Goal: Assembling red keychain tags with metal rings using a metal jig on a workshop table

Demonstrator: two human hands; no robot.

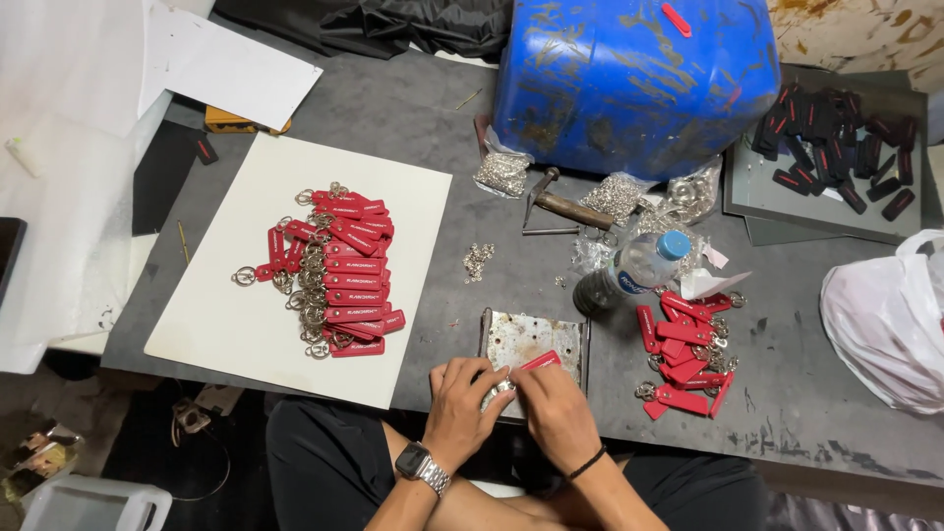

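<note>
Red flat key tag (540, 360) and steel ring between left hand (462, 405) and right hand (557, 413).

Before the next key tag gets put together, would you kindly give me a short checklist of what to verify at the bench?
1. Red tag held: ok, the right hand pinches it over the metal plate.
2. Metal ring at the left hand: cannot tell, the fingers hide most of it.
3. Unfinished tags pile within reach on the right: ok.
4. Finished pile on the white board: ok, room is left.
5. Water bottle lies on its side beside the loose tags: not ok.
6. Hammer away from the hands: ok.
</note>
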